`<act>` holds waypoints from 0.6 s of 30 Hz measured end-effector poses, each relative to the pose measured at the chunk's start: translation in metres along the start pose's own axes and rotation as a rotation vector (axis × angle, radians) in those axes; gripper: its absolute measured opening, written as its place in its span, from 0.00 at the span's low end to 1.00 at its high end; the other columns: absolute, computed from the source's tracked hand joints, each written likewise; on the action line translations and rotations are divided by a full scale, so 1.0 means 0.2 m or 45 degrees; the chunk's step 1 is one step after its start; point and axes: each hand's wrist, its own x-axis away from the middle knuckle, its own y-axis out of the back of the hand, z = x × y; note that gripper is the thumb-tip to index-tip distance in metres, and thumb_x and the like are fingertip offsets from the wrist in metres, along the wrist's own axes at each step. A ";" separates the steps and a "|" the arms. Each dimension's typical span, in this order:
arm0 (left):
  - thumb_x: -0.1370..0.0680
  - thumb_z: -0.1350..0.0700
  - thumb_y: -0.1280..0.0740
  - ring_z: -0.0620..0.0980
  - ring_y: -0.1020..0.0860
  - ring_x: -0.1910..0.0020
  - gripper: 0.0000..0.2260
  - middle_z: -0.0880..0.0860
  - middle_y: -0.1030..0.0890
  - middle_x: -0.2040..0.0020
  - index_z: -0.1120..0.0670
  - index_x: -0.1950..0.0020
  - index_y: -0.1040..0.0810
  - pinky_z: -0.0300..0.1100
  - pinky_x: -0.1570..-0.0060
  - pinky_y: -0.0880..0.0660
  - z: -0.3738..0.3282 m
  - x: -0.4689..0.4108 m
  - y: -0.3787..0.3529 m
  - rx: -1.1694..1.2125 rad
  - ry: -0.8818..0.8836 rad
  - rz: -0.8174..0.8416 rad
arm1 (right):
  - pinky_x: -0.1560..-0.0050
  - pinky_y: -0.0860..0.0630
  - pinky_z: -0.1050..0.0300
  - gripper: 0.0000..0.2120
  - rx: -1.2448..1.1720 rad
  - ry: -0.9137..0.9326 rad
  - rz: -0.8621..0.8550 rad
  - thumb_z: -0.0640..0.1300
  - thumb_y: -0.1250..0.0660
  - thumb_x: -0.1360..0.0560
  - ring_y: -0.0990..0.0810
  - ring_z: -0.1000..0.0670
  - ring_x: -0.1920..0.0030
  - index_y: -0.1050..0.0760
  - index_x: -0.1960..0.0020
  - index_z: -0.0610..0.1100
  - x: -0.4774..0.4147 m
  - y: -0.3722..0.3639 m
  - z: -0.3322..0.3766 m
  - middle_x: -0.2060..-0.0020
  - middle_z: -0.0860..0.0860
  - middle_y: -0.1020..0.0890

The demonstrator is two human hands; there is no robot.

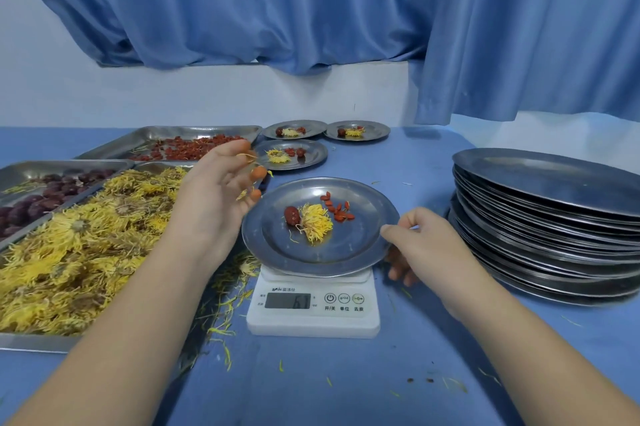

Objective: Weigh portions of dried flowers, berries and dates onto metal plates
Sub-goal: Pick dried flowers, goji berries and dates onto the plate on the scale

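A metal plate (pixel 360 245) sits on the white digital scale (pixel 313 308). On it lie a dried yellow flower (pixel 316 222), a red date (pixel 292 215) and several red berries (pixel 337 209). My right hand (pixel 420 244) pinches the plate's right rim, thumb on top and fingers underneath. My left hand (pixel 221 190) hovers just left of the plate, fingers loosely spread, with yellow petal bits stuck to the orange-tipped fingers. It holds nothing.
Trays of dried flowers (pixel 86 245), dates (pixel 38 195) and berries (pixel 187 148) fill the left. Three filled plates (pixel 294 154) stand behind the scale. A tall stack of bare metal plates (pixel 547 225) stands at the right. Blue curtains hang behind the table.
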 end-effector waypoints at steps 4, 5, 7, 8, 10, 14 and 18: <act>0.22 0.59 0.39 0.51 0.21 0.57 0.09 0.50 0.19 0.57 0.53 0.44 0.23 0.40 0.64 0.26 -0.01 0.04 0.01 0.232 0.099 0.027 | 0.75 0.31 0.57 0.08 -0.211 -0.032 0.052 0.33 0.37 0.26 0.24 0.46 0.75 0.33 0.61 0.42 0.02 -0.02 0.01 0.77 0.46 0.23; 0.22 0.59 0.39 0.51 0.21 0.57 0.09 0.50 0.19 0.57 0.53 0.44 0.22 0.40 0.64 0.26 -0.01 0.05 0.01 0.244 0.095 0.018 | 0.75 0.31 0.57 0.10 -0.276 -0.039 0.048 0.32 0.38 0.26 0.25 0.47 0.75 0.34 0.62 0.42 0.02 -0.03 0.01 0.77 0.45 0.24; 0.22 0.58 0.39 0.51 0.21 0.57 0.08 0.50 0.19 0.57 0.53 0.46 0.22 0.40 0.63 0.27 -0.01 0.07 0.02 0.262 0.082 -0.002 | 0.74 0.31 0.57 0.12 -0.406 -0.047 0.039 0.31 0.37 0.25 0.26 0.48 0.75 0.34 0.63 0.43 0.02 -0.04 0.01 0.76 0.45 0.26; 0.22 0.58 0.39 0.51 0.21 0.56 0.08 0.50 0.20 0.57 0.53 0.47 0.22 0.41 0.62 0.28 -0.01 0.07 0.02 0.280 0.079 -0.012 | 0.74 0.32 0.57 0.12 -0.461 -0.050 0.037 0.31 0.37 0.25 0.27 0.48 0.75 0.34 0.63 0.43 0.02 -0.04 0.01 0.74 0.44 0.26; 0.23 0.57 0.38 0.51 0.22 0.56 0.09 0.50 0.20 0.57 0.53 0.47 0.21 0.41 0.62 0.30 -0.01 0.08 0.03 0.339 0.088 -0.027 | 0.73 0.31 0.58 0.12 -0.538 -0.052 0.017 0.31 0.36 0.25 0.27 0.48 0.74 0.34 0.63 0.44 0.02 -0.04 0.00 0.72 0.43 0.27; 0.31 0.52 0.34 0.53 0.22 0.56 0.11 0.52 0.21 0.56 0.53 0.52 0.20 0.43 0.58 0.30 -0.04 0.07 0.05 0.644 0.243 0.038 | 0.73 0.28 0.60 0.12 -0.570 -0.015 -0.079 0.32 0.36 0.25 0.25 0.51 0.74 0.33 0.62 0.44 -0.03 -0.01 0.02 0.70 0.44 0.26; 0.27 0.49 0.37 0.56 0.18 0.51 0.12 0.55 0.19 0.51 0.54 0.49 0.20 0.46 0.53 0.26 -0.04 0.06 0.07 0.894 0.342 0.056 | 0.74 0.26 0.61 0.12 -0.591 -0.010 -0.213 0.31 0.37 0.24 0.24 0.50 0.74 0.34 0.62 0.44 -0.17 0.00 0.06 0.71 0.46 0.25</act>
